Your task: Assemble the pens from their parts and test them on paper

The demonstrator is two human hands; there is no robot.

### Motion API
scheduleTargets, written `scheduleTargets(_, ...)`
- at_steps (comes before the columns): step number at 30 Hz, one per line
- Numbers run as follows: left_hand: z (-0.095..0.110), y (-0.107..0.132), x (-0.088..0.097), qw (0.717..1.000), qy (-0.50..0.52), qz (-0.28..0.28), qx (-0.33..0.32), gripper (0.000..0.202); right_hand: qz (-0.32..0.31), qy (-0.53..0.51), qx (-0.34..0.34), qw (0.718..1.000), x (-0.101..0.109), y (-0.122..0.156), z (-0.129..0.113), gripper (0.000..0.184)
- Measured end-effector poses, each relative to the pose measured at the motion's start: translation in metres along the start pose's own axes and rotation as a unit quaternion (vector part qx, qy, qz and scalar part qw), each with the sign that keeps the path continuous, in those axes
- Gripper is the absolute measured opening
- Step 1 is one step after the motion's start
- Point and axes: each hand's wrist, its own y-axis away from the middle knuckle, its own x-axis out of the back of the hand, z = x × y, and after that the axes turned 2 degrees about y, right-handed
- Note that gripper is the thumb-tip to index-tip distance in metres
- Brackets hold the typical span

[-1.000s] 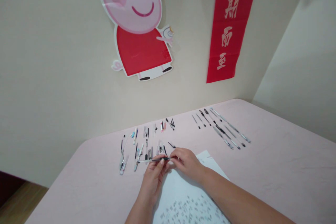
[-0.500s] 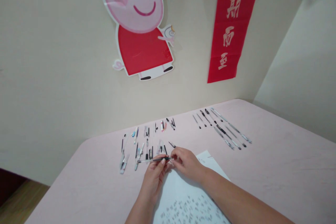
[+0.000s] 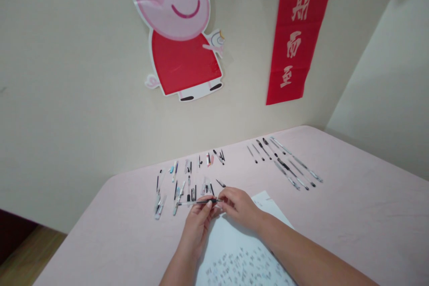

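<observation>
Both my hands meet over the pink table and hold one thin pen level, its clear end pointing left. My left hand pinches the pen's dark middle from below. My right hand is closed on the pen's right end. Under my wrists lies a white sheet of paper covered with handwriting. Just beyond my fingers, several loose pen parts lie in rows.
Several whole pens lie side by side at the far right of the table. A cartoon pig cut-out and a red banner hang on the wall behind. The table's left edge drops to a wooden floor.
Nothing has moved on the table; both hands keep the same hold on the pen. The view has shifted very slightly.
</observation>
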Motion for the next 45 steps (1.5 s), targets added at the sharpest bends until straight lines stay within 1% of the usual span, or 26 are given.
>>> scheduleTargets(3,-0.0007,-0.0005,0.0011,1.0,0.002,-0.005,-0.002,0.029,0.003,-0.003,-0.017,1.0,-0.0002,0.0005,0.0003,0.004)
scheduleTargets(6,-0.0015,-0.0008,0.0022,1.0,0.0,-0.007,0.0,0.03,0.002,-0.005,-0.004,1.0,0.0,0.0012,0.0007,0.002)
scheduleTargets(12,-0.0016,-0.001,0.002,1.0,-0.001,0.01,-0.002,0.029,-0.006,-0.009,0.026,1.0,0.0008,0.001,0.0004,0.017)
scheduleTargets(14,-0.0019,-0.0016,0.0027,1.0,0.002,0.008,-0.004,0.029,-0.005,-0.01,0.02,1.0,0.0009,0.0008,-0.0001,0.015)
scheduleTargets(16,-0.0025,-0.0023,0.0042,1.0,0.002,0.002,-0.003,0.03,-0.002,-0.007,0.002,1.0,0.0008,0.0007,-0.0006,0.008)
scheduleTargets(19,-0.0038,-0.0029,0.0069,1.0,-0.004,-0.004,-0.002,0.03,0.0,-0.001,-0.019,1.0,0.0002,0.0004,-0.0009,0.005)
scheduleTargets(22,-0.0048,-0.0035,0.0085,1.0,-0.009,-0.011,0.002,0.03,-0.001,0.0,-0.009,1.0,0.0001,0.0001,-0.0007,0.003)
scheduleTargets(25,-0.005,-0.0039,0.0083,1.0,-0.009,-0.013,0.003,0.029,-0.004,-0.006,0.012,1.0,0.0007,-0.0002,-0.0006,0.009)
scheduleTargets(27,-0.0047,-0.0039,0.0074,1.0,-0.009,-0.006,-0.001,0.029,-0.007,-0.012,0.018,1.0,0.0012,-0.0002,-0.0009,0.014)
scheduleTargets(32,-0.0039,-0.0033,0.0059,1.0,-0.005,-0.007,-0.005,0.03,-0.001,-0.011,-0.015,1.0,0.0011,0.0007,-0.0012,0.003)
scheduleTargets(35,-0.0034,-0.0032,0.0055,1.0,-0.009,-0.013,-0.004,0.03,0.0,-0.01,-0.005,1.0,0.0005,0.0009,-0.0001,0.002)
scheduleTargets(40,-0.0019,-0.0023,0.003,1.0,-0.005,0.003,-0.001,0.031,-0.005,-0.015,0.022,1.0,0.0004,0.0002,0.0009,0.014)
scheduleTargets(42,-0.0014,-0.0016,0.0018,1.0,-0.001,0.008,-0.002,0.031,-0.002,-0.019,0.014,1.0,0.0009,0.0003,0.0001,0.01)
scheduleTargets(45,-0.0012,-0.0009,0.0011,1.0,-0.002,-0.002,0.0,0.031,0.002,-0.023,-0.002,1.0,0.0017,0.0007,-0.001,0.004)
